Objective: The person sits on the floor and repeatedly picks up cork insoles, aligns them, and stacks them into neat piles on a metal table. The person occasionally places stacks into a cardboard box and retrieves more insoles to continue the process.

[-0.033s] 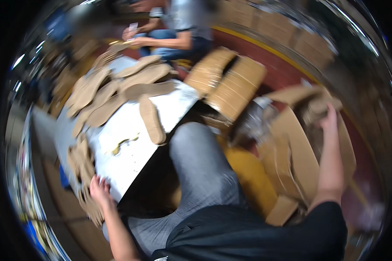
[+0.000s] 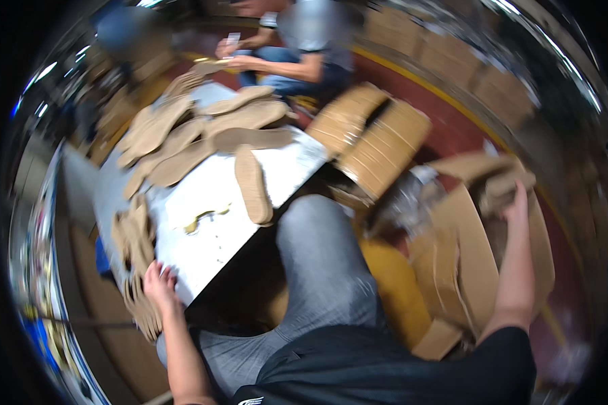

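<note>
At the table's lower left corner, my left hand [image 2: 161,287] appears empty, its fingers loosely bent and apart. It is beside a fanned bunch of tan shoe soles [image 2: 140,307] along the table edge. Off to the right, my right hand [image 2: 518,204] grips a bundle of tan soles [image 2: 500,192] at the mouth of an open cardboard box [image 2: 467,233]. Blur hides how many are in that grip. More tan soles [image 2: 175,158] lie overlapping on the white tabletop [image 2: 240,233], and a single sole [image 2: 252,185] points toward my knee.
A small yellow piece [image 2: 203,219] lies on the tabletop. Past the table, a person [image 2: 297,57] sits holding a sole. Taped cartons [image 2: 378,138] stand between the table and the open box, near clear plastic wrap [image 2: 412,199]. Stacked cartons [image 2: 446,50] line the back.
The view has swung a little, so the table and cartons sit further right in the picture. My right hand still grips the soles at the box; my left stays by the table corner.
</note>
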`<action>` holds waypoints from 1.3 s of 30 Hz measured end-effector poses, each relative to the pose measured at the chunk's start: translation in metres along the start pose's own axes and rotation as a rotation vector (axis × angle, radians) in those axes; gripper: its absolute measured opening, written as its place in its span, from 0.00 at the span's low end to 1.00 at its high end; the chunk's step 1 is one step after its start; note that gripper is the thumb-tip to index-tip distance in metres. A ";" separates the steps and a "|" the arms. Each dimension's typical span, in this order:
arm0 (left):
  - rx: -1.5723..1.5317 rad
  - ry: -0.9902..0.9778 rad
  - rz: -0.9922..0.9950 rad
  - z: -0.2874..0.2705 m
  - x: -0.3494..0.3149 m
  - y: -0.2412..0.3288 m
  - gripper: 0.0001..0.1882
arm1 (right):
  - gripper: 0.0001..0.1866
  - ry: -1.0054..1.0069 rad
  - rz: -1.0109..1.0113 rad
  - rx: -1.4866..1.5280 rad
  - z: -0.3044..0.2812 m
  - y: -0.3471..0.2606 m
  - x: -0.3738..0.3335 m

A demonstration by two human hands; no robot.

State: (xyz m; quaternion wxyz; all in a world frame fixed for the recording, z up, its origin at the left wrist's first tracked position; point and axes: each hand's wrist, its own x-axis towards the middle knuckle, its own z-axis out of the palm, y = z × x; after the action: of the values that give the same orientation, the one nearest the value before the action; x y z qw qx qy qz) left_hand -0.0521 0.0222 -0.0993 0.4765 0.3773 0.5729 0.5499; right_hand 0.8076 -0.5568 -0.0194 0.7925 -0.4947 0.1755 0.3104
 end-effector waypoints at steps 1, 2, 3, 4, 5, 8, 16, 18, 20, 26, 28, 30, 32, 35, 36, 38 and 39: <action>-0.001 0.010 -0.005 0.009 0.000 0.000 0.19 | 0.46 0.030 0.026 -0.084 -0.016 0.000 0.022; -0.024 0.006 -0.014 0.021 -0.008 -0.002 0.18 | 0.47 0.264 -0.007 -0.496 -0.032 -0.010 0.038; -0.012 0.026 0.004 0.014 -0.021 0.015 0.17 | 0.50 0.214 -0.030 -0.610 -0.024 0.023 0.063; -0.071 -0.029 -0.011 0.037 -0.021 0.005 0.15 | 0.50 0.245 -0.030 -0.620 -0.061 0.003 0.074; -0.120 0.009 -0.048 0.028 -0.025 -0.012 0.15 | 0.51 0.254 -0.019 -0.682 -0.048 -0.017 0.097; -0.129 0.020 -0.041 0.038 -0.026 0.002 0.13 | 0.49 0.384 -0.118 -0.701 -0.048 -0.008 0.123; 0.013 0.010 0.093 0.023 -0.041 0.051 0.12 | 0.59 0.646 -0.131 -0.915 -0.025 0.018 0.086; -0.023 -0.083 0.116 0.037 -0.031 0.006 0.13 | 0.62 0.847 -0.506 -1.094 -0.049 -0.090 0.054; -0.004 -0.143 0.230 0.048 -0.024 0.009 0.14 | 0.62 1.032 -0.903 -1.219 -0.047 -0.114 0.024; -0.145 -0.253 0.371 0.089 -0.028 0.114 0.11 | 0.42 0.163 -1.600 -0.831 0.199 0.092 -0.100; -0.194 -0.221 0.355 0.085 -0.026 0.116 0.11 | 0.32 -0.220 -1.717 -0.818 0.294 0.182 -0.158; -0.204 -0.203 0.310 0.083 -0.030 0.111 0.12 | 0.29 -0.586 -1.553 -0.696 0.367 0.270 -0.202; -0.368 -0.165 0.165 0.070 -0.028 0.091 0.15 | 0.30 -0.841 -1.345 -0.739 0.412 0.350 -0.236; -0.480 -0.100 0.015 0.051 -0.035 0.095 0.29 | 0.35 -1.202 -1.081 -0.744 0.446 0.437 -0.270; -0.500 -0.148 0.039 0.044 -0.035 0.094 0.31 | 0.34 -1.282 -1.138 -0.777 0.458 0.451 -0.287; -0.399 -0.197 0.046 0.040 -0.042 0.093 0.39 | 0.37 -1.443 -1.173 -0.704 0.481 0.477 -0.317; -0.325 -0.208 0.003 0.045 -0.047 0.092 0.42 | 0.39 -1.517 -1.216 -0.629 0.494 0.491 -0.331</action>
State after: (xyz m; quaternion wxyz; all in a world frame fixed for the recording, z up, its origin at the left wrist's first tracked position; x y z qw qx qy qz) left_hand -0.0051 -0.0003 0.0002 0.5870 0.3512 0.4236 0.5939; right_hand 0.2194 -0.0647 0.0649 0.5524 -0.3589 -0.7428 0.1191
